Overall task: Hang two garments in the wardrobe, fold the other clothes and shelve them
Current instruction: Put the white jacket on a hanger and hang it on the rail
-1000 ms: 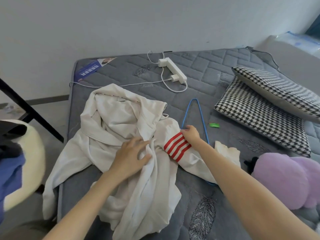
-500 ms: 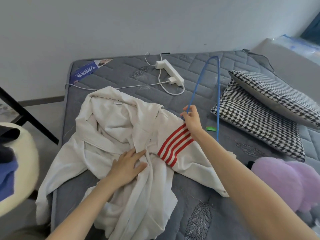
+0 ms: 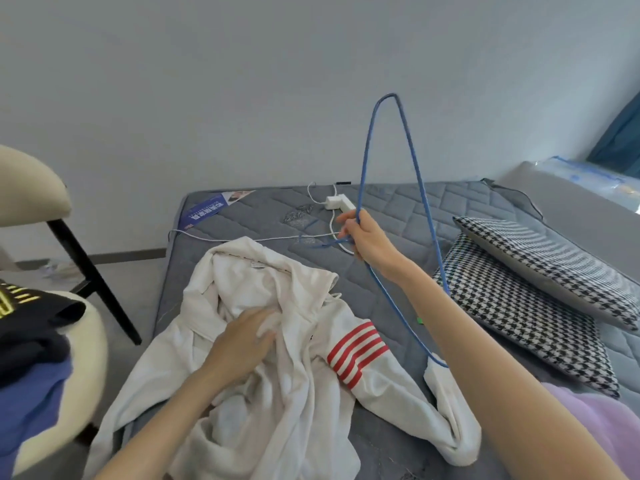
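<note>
White hoodie (image 3: 239, 271): task garment, spread rumpled on grey quilted mattress (image 3: 398, 202), hood toward the wall, one sleeve trailing off the near-left edge. Red stripes (image 3: 356, 353) band the sleeve on its right side.

Blue hanger (image 3: 392, 95): thin wire, held in the air beyond and right of the hoodie, one corner pointing up; lower end drops to the hoodie's right cuff, behind the forearm. Hook juts left from the fist.

Right hand (image 3: 367, 237): raised past the hoodie's hood, fingers curled round the hanger wire near its hook.

Left hand (image 3: 242, 341): palm down on the hoodie's middle, just below the hood; fingers fairly straight and close together, resting on the cloth, gripping nothing that shows.

Power strip (image 3: 341, 202): white, beyond the hoodie, partly behind the right hand; its cable (image 3: 242, 238) runs along the mattress just past the hood.

Leaflet (image 3: 207, 209): blue, at the mattress corner beyond the hoodie.

Pillows (image 3: 519, 323): two, houndstooth, stacked, well right of the hoodie.

Green scrap (image 3: 419, 320): small, between the hoodie's striped sleeve and the pillows; cannot tell what it is.

Purple plush (image 3: 595, 427): near right of the hoodie, partly out of frame.

Chair (image 3: 31, 188): cream, black legs, left of the hoodie, off the mattress; carries dark clothes (image 3: 31, 327) and a blue garment (image 3: 27, 403).
</note>
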Motion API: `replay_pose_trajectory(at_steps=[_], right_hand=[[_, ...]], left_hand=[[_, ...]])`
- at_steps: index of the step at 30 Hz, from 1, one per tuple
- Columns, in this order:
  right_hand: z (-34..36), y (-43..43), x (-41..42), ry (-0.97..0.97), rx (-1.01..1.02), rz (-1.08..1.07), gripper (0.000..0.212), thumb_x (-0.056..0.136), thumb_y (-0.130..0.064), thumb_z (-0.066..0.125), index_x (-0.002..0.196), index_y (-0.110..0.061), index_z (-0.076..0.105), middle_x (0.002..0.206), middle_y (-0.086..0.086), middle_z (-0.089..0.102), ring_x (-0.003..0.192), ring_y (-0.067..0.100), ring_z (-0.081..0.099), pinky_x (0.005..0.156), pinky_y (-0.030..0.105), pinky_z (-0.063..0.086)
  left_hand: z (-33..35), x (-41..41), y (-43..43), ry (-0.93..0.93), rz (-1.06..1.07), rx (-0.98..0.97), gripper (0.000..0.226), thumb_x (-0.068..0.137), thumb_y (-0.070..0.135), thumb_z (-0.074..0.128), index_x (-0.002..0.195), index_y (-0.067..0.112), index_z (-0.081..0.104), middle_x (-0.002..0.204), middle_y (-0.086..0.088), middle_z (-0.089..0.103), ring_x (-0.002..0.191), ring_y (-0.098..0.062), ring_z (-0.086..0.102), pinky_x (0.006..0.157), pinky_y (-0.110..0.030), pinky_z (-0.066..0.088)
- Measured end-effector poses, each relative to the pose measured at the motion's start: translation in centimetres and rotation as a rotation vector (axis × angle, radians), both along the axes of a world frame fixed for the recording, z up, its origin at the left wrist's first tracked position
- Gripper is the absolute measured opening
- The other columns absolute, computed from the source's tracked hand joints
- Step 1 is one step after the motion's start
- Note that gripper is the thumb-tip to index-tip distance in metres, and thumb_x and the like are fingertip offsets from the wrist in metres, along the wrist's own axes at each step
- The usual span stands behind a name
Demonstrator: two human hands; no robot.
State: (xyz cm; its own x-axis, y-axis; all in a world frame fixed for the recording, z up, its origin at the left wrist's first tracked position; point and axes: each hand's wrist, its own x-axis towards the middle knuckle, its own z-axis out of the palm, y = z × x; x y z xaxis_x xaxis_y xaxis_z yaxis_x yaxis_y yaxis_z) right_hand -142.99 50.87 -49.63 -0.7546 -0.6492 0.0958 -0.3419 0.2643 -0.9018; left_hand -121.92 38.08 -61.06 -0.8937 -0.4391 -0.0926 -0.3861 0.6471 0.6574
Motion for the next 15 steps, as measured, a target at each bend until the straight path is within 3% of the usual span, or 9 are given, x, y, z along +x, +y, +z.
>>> replay_pose_trajectory(at_steps=[2,5,7,9,13,15], right_hand=[[0.7,-0.9,1.8,-0.005,0.076,0.122,0.018,0.103,-0.015,0.032,0.106,-0.01,0.05,0.079,-0.001,0.054,0.053,0.008,0.04,0.043,0.014,0.033],[1.3,-2.3,4.2,0.116,0.207,0.212,0.02,0.101,-0.018,0.039,0.097,-0.004,0.052,0.074,-0.002,0.054,0.057,0.009,0.044,0.055,0.02,0.038],[1.5,-2.9,5.5,0.152,0.246,0.301,0.018,0.099,-0.018,0.045,0.084,-0.01,0.052,0.069,-0.001,0.052,0.057,0.01,0.043,0.058,0.026,0.037],[1.6,-3.4,6.6,0.215,0.324,0.393,0.016,0.097,-0.022,0.05,0.087,-0.012,0.059,0.069,-0.001,0.05,0.058,0.01,0.042,0.056,0.023,0.035],[2.0,-4.1,8.8,0.3,0.393,0.535,0.024,0.098,-0.028,0.047,0.093,-0.022,0.069,0.064,-0.007,0.047,0.05,0.002,0.04,0.048,0.012,0.033],[2.4,-4.4,9.5,0.287,0.384,0.573,0.027,0.098,-0.03,0.046,0.093,-0.021,0.07,0.063,-0.008,0.047,0.05,0.001,0.041,0.052,0.015,0.035]], left_hand=[[1.1,1.0,-1.3,0.05,0.07,-0.005,0.043,0.098,0.031,0.047,0.141,0.028,0.041,0.141,0.005,0.041,0.127,-0.017,0.041,0.106,-0.033,0.033],[2.7,2.7,-3.2,0.116,0.216,0.007,0.043,0.098,0.025,0.047,0.14,0.021,0.042,0.138,-0.006,0.046,0.13,-0.024,0.039,0.106,-0.034,0.032],[3.7,3.9,-4.3,0.161,0.309,-0.004,0.046,0.098,0.02,0.047,0.142,0.013,0.039,0.143,-0.009,0.042,0.133,-0.025,0.036,0.107,-0.035,0.03],[4.8,5.0,-4.9,0.249,0.392,-0.06,0.055,0.097,0.018,0.049,0.147,0.01,0.029,0.148,-0.015,0.034,0.138,-0.028,0.028,0.111,-0.037,0.024],[7.1,6.4,-5.2,0.337,0.422,-0.437,0.075,0.093,0.028,0.057,0.152,0.023,0.011,0.158,-0.014,0.001,0.146,-0.033,-0.005,0.115,-0.051,0.002],[7.7,6.8,-5.3,0.25,0.296,-0.72,0.07,0.089,0.036,0.059,0.149,0.027,0.024,0.158,-0.014,0.013,0.145,-0.037,0.006,0.109,-0.065,0.005]])
